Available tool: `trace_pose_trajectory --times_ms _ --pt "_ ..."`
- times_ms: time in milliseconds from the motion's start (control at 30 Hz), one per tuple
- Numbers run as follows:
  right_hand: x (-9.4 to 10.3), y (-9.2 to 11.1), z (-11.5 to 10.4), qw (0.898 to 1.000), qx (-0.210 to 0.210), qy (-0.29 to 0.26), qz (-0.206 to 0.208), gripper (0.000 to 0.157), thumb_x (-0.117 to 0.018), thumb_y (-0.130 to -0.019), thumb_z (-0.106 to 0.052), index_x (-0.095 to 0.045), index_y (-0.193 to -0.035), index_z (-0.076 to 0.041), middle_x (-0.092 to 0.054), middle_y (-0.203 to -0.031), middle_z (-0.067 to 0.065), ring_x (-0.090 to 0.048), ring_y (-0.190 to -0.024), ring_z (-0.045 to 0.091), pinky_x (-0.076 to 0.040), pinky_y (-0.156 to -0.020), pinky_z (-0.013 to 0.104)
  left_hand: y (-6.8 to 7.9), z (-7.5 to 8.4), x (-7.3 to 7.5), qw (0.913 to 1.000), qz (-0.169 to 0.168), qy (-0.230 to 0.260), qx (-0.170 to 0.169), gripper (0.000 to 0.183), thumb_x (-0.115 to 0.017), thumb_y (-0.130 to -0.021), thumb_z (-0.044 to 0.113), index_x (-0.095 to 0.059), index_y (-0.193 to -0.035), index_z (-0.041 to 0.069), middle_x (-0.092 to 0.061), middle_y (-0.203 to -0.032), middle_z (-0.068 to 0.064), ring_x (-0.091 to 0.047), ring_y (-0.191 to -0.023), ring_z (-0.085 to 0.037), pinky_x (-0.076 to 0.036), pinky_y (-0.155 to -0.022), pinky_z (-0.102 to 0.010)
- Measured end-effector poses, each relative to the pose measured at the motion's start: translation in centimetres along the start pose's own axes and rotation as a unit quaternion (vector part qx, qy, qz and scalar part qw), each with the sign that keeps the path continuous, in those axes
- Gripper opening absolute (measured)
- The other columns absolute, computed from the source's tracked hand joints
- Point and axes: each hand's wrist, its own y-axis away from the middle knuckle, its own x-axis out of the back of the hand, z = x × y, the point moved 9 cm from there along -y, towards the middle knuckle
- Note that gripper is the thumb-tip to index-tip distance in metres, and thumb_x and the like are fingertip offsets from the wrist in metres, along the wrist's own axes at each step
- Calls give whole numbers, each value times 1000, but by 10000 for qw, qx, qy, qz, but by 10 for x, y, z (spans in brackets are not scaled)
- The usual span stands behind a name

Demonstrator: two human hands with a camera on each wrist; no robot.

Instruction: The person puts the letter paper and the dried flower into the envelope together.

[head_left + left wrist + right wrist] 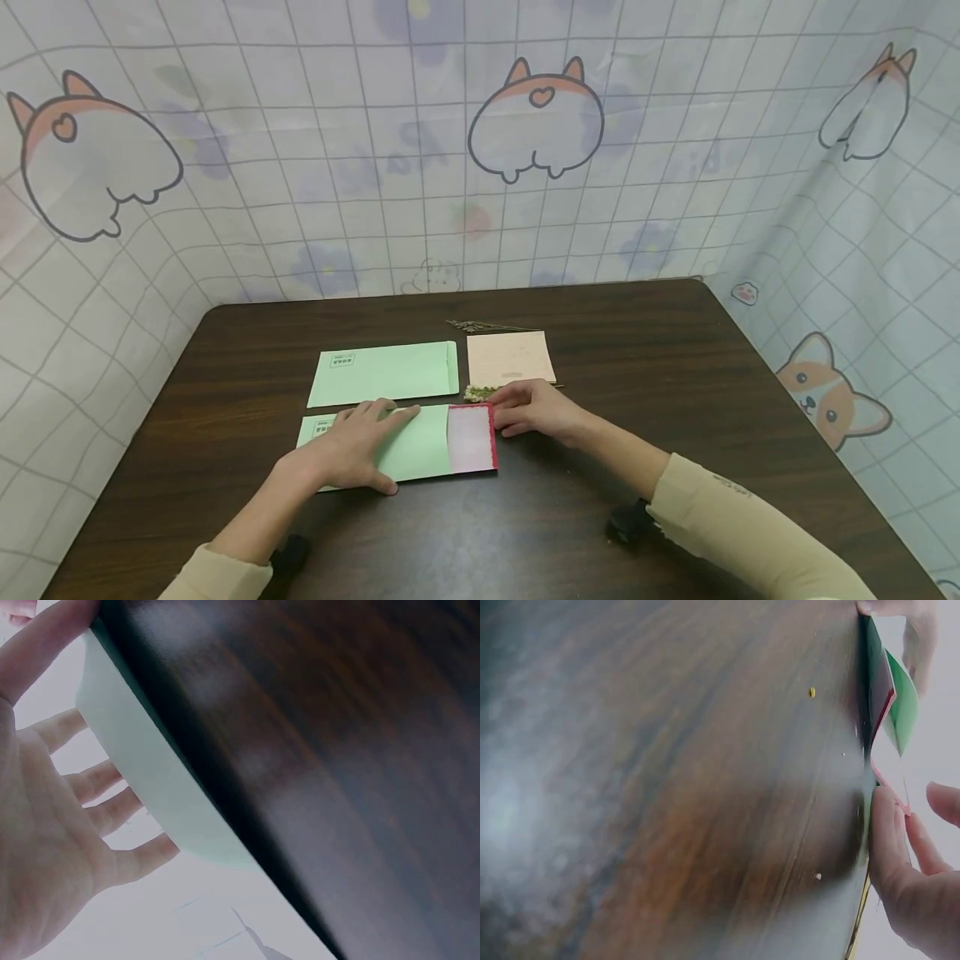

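A pale green envelope (412, 454) lies nearest the person, with a pinkish-white card (471, 437) edged in red sticking out of its right end. The left hand (348, 446) rests spread over the envelope, thumb at its near edge. In the left wrist view, the fingertips of the left hand (56, 817) meet the envelope (157, 757). The right hand (536, 408) touches the card's red right edge near its far corner. Seen from the right wrist, fingers of the right hand (922, 877) meet the card's edge while the thumb stands apart; the envelope's mouth (904, 705) gapes.
A second green envelope (386, 375) lies behind the first. To its right is a beige square paper (510, 358), with a dried sprig (480, 326) behind it and small yellow-green flowers (478, 392) in front. A patterned cloth (390, 208) hangs behind the dark wooden table (585, 550).
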Motion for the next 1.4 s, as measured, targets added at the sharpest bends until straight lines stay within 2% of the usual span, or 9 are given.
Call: trace_pose_trajectory --times_ms 333,600,800,1033,1400 --pt "-11 -4 -5 9995 60 -291 -60 38 -69 -95 1 -59 -130 13 -67 -117 22 -69 -101 31 -57 -92 44 0 0 0 10000 -23 12 45 104 -94 -70 36 -42 -157 13 -46 -143 -16 -44 -132 -38 -35 -102 -67" --pt "-19 -7 -4 9984 13 -535 -189 37 -63 -97 5 -56 -133 13 -67 -119 23 -69 -106 28 -56 -94 40 -1 -1 0 10000 -23 -5 49 104 -93 -70 37 -42 -157 13 -46 -143 -16 -44 -133 -38 -35 -102 -66" --pt "-26 -9 -1 9966 -90 -762 -286 36 -57 -101 8 -54 -136 13 -65 -125 24 -68 -112 30 -54 -97 41 -1 -2 -1 9999 -89 25 70 104 -93 -71 39 -41 -158 14 -46 -143 -15 -44 -132 -37 -35 -102 -66" --pt "-32 -10 -2 9954 -152 -889 -332 38 -57 -101 9 -51 -138 14 -65 -127 27 -65 -118 37 -53 -98 43 -2 -2 -2 9999 -84 -24 83 104 -93 -71 39 -41 -158 14 -47 -141 -14 -44 -132 -36 -35 -102 -66" --pt "-38 -13 -4 9936 -107 -1029 -462 42 -53 -102 10 -45 -143 11 -64 -130 27 -64 -120 39 -54 -95 46 -2 -1 -1 9999 -52 -112 77 103 -93 -71 40 -42 -157 13 -48 -140 -14 -46 -130 -36 -37 -100 -65"
